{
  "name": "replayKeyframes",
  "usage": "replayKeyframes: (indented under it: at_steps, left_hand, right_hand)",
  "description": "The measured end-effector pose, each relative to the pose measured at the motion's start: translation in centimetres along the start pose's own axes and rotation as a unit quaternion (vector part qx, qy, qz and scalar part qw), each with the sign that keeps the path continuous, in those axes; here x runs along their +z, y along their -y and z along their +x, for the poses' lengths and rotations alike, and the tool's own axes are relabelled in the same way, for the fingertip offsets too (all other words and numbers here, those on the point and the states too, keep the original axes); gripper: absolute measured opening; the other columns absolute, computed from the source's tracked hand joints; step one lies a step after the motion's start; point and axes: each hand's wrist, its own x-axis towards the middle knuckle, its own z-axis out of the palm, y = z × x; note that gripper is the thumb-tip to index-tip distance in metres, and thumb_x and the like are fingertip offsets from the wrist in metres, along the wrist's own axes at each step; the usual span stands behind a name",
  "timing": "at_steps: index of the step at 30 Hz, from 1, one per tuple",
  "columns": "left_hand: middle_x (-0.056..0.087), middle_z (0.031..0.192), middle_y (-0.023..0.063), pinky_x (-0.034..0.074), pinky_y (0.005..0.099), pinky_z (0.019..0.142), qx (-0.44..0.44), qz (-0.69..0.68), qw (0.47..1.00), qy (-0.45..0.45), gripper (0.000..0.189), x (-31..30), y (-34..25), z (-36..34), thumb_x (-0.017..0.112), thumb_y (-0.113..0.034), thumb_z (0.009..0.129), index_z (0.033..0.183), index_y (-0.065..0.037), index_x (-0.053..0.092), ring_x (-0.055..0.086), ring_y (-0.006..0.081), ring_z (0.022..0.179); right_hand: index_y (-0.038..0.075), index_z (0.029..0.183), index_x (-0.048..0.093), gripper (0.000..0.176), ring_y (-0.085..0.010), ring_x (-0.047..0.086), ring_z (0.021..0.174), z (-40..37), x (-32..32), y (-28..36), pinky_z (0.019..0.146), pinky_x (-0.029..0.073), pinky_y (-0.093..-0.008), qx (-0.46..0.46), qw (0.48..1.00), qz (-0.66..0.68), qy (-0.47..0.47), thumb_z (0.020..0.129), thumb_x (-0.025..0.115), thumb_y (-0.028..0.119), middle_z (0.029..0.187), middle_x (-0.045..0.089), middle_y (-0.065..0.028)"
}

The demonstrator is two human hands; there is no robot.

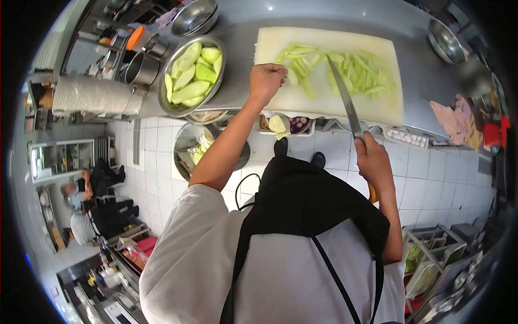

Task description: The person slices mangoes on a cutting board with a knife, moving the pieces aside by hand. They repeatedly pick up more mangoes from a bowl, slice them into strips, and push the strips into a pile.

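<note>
My right hand (pixel 374 160) is closed round the handle of a long kitchen knife (pixel 346 100). Its blade points away from me, and the tip is among pale green vegetable strips (pixel 353 73) on a white cutting board (pixel 329 109). Over the board's left edge, my left hand (pixel 268 83) has its fingers curled in. Whether anything is inside them I cannot make out. A pale green piece (pixel 292 76) lies just beside those fingertips. Left of that hand, a steel bowl (pixel 163 96) holds several peeled, light green vegetable pieces (pixel 192 73).
Below the counter (pixel 237 32) stand a bin (pixel 182 162) with scraps and a tray with a cabbage (pixel 279 125). Steel bowls (pixel 445 40) and a pink cloth (pixel 453 119) are at right. Stacked pale containers (pixel 91 96) are at left. Two people (pixel 83 205) sit farther off.
</note>
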Motion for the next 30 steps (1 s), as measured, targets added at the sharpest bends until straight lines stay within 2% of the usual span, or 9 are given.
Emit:
replayKeyframes:
  at_steps: [3,5,8,11,16,19,23,25,30]
  left_hand:
    - [0.076,0.088,0.0112,0.057,0.0324,0.07,0.08,0.137,0.984,-0.081,0.02,-1.1,3.8,0.0,0.079,-0.012,0.086,0.099,0.003,0.077,0.069,0.0195,0.071]
    - [0.076,0.092,0.0125,0.057,0.0354,0.075,0.17,0.184,0.957,-0.146,0.019,-1.4,5.3,-0.1,0.08,-0.013,0.083,0.097,0.0,0.078,0.07,0.0249,0.075]
    - [0.075,0.097,0.0117,0.056,0.0383,0.083,0.252,0.182,0.939,-0.147,0.016,-1.4,6.5,-0.7,0.08,-0.013,0.082,0.094,-0.003,0.079,0.069,0.0308,0.086]
    - [0.074,0.099,0.009,0.055,0.0385,0.087,0.285,0.213,0.92,-0.165,0.014,-0.5,6.1,-1.7,0.079,-0.012,0.082,0.092,-0.003,0.079,0.066,0.0297,0.094]
    - [0.075,0.1,0.0086,0.054,0.0409,0.089,0.301,0.197,0.921,-0.153,0.012,0.7,6.6,-1.6,0.078,-0.008,0.081,0.091,-0.003,0.079,0.066,0.0307,0.096]
    - [0.076,0.1,0.0089,0.054,0.0411,0.091,0.303,0.185,0.924,-0.144,0.011,0.7,6.5,-1.5,0.078,-0.008,0.08,0.091,-0.003,0.079,0.065,0.0304,0.098]
    - [0.076,0.1,0.009,0.053,0.041,0.092,0.321,0.2,0.915,-0.139,0.012,0.4,6.8,-1.6,0.077,-0.008,0.081,0.093,-0.004,0.079,0.065,0.0302,0.098]
    - [0.075,0.102,0.0077,0.051,0.0414,0.09,0.327,0.202,0.912,-0.143,0.014,0.4,7.0,-1.4,0.079,-0.012,0.081,0.093,-0.005,0.08,0.065,0.029,0.099]
    - [0.072,0.104,0.0034,0.046,0.0408,0.087,0.326,0.265,0.896,-0.142,0.02,1.1,6.1,-2.1,0.083,-0.021,0.079,0.095,-0.01,0.08,0.063,0.0249,0.102]
  right_hand:
    - [0.002,0.109,0.058,0.024,-0.0526,0.063,0.087,1.0,1.9,0.7,0.079,0.047,-0.0607,-0.095,0.994,-0.049,0.017,0.103,0.052,0.025,0.084,0.068,-0.0291]
    - [0.002,0.109,0.057,0.025,-0.0527,0.063,0.087,1.7,2.6,1.6,0.079,0.047,-0.0608,-0.086,0.992,-0.069,0.059,0.103,0.051,0.026,0.085,0.068,-0.0292]
    - [0.002,0.11,0.057,0.026,-0.0529,0.064,0.087,2.2,3.5,2.3,0.08,0.047,-0.0609,-0.091,0.988,-0.089,0.085,0.103,0.05,0.026,0.085,0.068,-0.0293]
    - [0.002,0.109,0.057,0.026,-0.0529,0.064,0.087,2.7,3.8,2.6,0.08,0.047,-0.0608,-0.102,0.984,-0.11,0.096,0.103,0.05,0.026,0.085,0.068,-0.0293]
    - [0.001,0.104,0.054,0.025,-0.0516,0.062,0.084,2.9,3.7,3.1,0.074,0.045,-0.0574,-0.094,0.983,-0.122,0.102,0.104,0.052,0.026,0.082,0.066,-0.0281]
    - [0.003,0.103,0.055,0.025,-0.0532,0.063,0.085,2.5,3.6,3.3,0.078,0.047,-0.0617,-0.095,0.98,-0.14,0.104,0.103,0.05,0.028,0.083,0.067,-0.0293]
    - [0.002,0.1,0.054,0.025,-0.0538,0.063,0.083,0.9,3.1,2.6,0.076,0.047,-0.0616,-0.08,0.984,-0.105,0.117,0.103,0.052,0.027,0.081,0.067,-0.0298]
    - [0.002,0.1,0.055,0.024,-0.054,0.063,0.082,-0.2,2.4,2.0,0.075,0.047,-0.0613,-0.055,0.986,-0.089,0.127,0.103,0.053,0.026,0.08,0.066,-0.03]
    - [0.002,0.102,0.055,0.022,-0.053,0.064,0.083,-1.2,1.2,1.4,0.076,0.048,-0.0604,-0.064,0.987,-0.122,0.086,0.102,0.053,0.024,0.083,0.067,-0.0296]
